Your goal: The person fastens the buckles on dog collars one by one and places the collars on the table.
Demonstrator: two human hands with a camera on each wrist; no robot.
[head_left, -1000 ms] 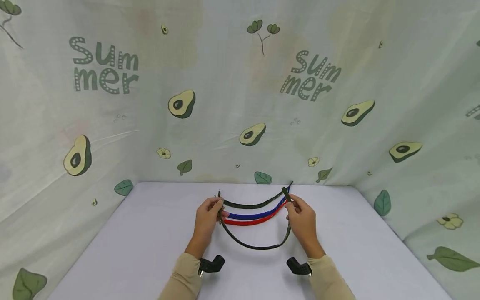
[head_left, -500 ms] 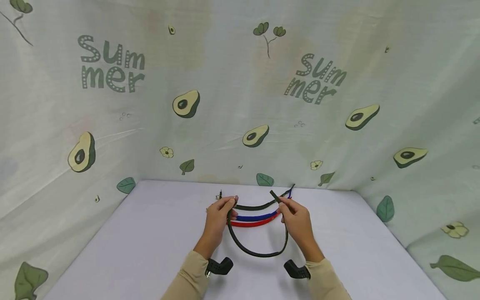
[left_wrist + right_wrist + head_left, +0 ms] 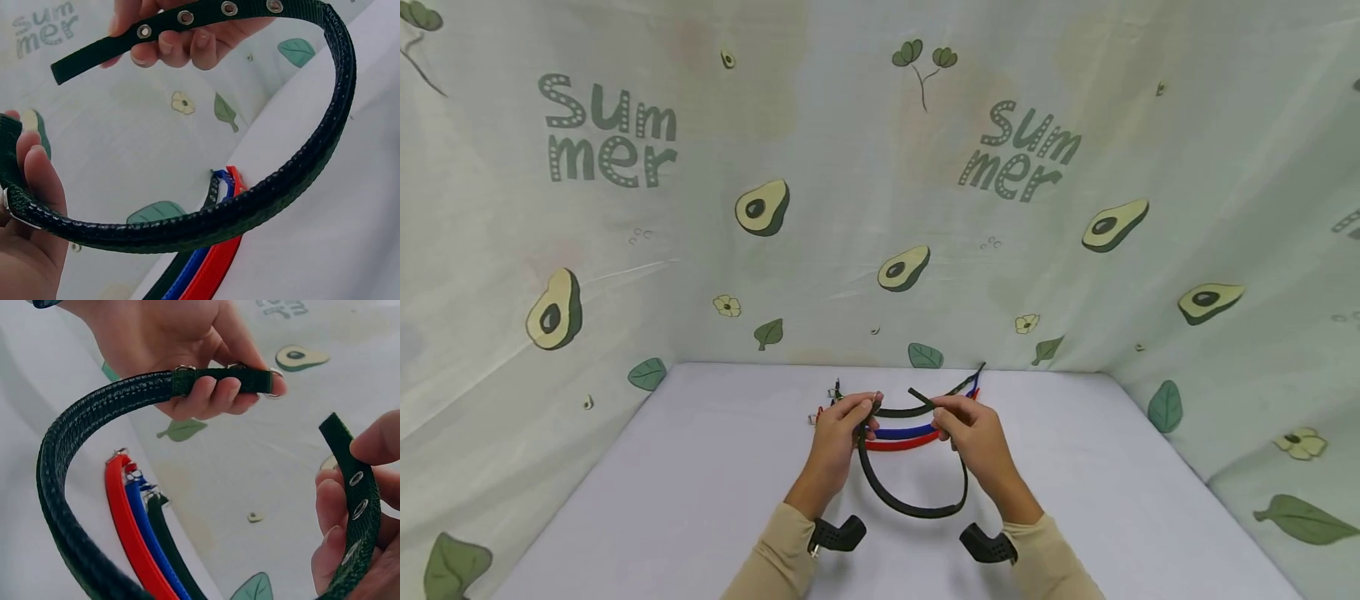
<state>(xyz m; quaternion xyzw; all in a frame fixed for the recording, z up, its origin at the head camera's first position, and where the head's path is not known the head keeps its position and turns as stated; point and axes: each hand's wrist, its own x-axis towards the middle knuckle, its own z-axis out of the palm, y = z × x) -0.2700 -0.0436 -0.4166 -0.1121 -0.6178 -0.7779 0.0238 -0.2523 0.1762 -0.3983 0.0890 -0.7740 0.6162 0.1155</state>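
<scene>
— hands were seen closer together than a second before; the dark green collar (image 3: 912,500), held well apart then, was bent into a deep loop above the table (image 3: 662,483).

— how was it gripped?

— the buckle end was clasped in the curled fingers of the left hand (image 3: 837,433), and the holed strap end (image 3: 357,487) was pinched between thumb and fingers of the right hand (image 3: 973,433). the strap tip was pointed toward the buckle (image 3: 265,380), though a gap was left between them.

— and what was meant by that shift?

— a fastening of the collar was judged to be under way: the tip had been brought nearer the buckle but not yet threaded.

— anything else noted?

— a red collar (image 3: 898,446), a blue collar (image 3: 902,433) and another dark collar (image 3: 902,412) were laid side by side on the table behind the hands, untouched, before an avocado-print cloth (image 3: 760,208).
</scene>
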